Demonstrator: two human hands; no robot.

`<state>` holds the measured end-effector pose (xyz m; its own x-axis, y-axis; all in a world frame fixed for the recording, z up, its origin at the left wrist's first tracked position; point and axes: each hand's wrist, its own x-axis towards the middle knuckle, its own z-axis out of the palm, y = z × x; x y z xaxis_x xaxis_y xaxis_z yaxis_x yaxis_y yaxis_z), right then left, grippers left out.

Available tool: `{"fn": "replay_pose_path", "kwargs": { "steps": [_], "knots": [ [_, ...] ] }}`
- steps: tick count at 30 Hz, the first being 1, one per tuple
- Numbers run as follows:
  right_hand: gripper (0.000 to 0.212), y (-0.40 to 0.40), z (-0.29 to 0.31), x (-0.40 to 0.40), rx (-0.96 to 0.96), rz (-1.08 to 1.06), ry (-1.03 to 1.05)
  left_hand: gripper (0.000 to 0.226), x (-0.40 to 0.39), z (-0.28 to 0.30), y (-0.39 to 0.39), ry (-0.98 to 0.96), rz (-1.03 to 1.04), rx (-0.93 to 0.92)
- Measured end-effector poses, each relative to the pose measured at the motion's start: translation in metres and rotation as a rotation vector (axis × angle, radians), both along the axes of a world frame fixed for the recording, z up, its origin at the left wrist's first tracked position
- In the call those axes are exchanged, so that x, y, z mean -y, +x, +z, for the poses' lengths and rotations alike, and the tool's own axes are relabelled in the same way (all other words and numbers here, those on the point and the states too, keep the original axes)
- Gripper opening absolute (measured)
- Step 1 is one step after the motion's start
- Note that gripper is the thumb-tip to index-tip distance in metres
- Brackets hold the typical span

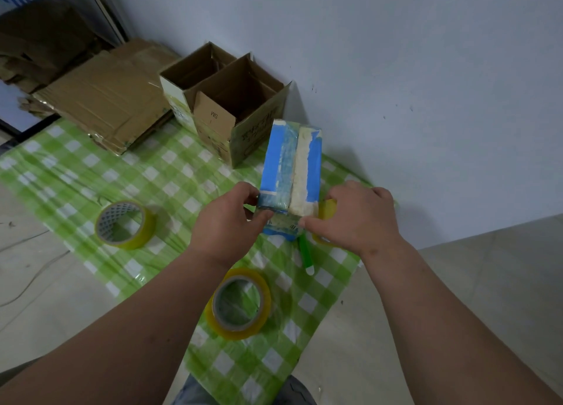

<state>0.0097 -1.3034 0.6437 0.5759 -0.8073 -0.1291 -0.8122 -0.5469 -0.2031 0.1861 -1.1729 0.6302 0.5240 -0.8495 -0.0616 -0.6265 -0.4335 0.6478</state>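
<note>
head view: in the middle of the frame a blue and white box [289, 166] is held up over a green checked cloth [152, 173], its long side running away from the camera and its taped seam facing up. the left hand [227, 218] pinches the box's near left corner, thumb on the near end and fingers curled round the side. the right hand [353, 218] is curled round a yellow tape roll [328, 209] held against the box's near right corner, with its thumb tip on the near end of the box. just below the box a green-handled tool [305, 253] lies on the cloth. a second roll [123, 224] lies at centre left on the cloth, and a third roll [239, 304] lies at lower centre between the forearms. behind the box, towards the upper middle, two open cardboard boxes [237, 99] stand by the wall [396, 54], with flattened cardboard [100, 99] stacked at upper left.
</note>
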Motion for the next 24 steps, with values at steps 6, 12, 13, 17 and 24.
{"fn": "replay_pose_path", "kwargs": {
  "steps": [6, 12, 13, 17, 24],
  "knots": [
    [0.068, 0.003, -0.006, -0.01, -0.064, -0.02, -0.06, 0.031, 0.003, -0.003, -0.005, -0.09, -0.013, 0.038],
    [0.068, 0.003, -0.004, -0.006, -0.082, -0.01, -0.004, 0.038, 0.005, -0.001, -0.003, -0.108, -0.068, 0.069],
    [0.068, 0.003, -0.004, -0.006, -0.088, -0.006, 0.004, 0.039, 0.005, 0.0, -0.003, -0.107, -0.081, 0.076],
    [0.067, 0.005, -0.003, -0.006, -0.092, -0.001, 0.012, 0.036, 0.006, 0.002, -0.004, -0.075, -0.121, 0.149],
    [0.065, 0.01, -0.002, -0.008, -0.086, 0.002, -0.02, 0.039, 0.002, -0.001, -0.017, -0.081, -0.024, 0.088]
  ]
}}
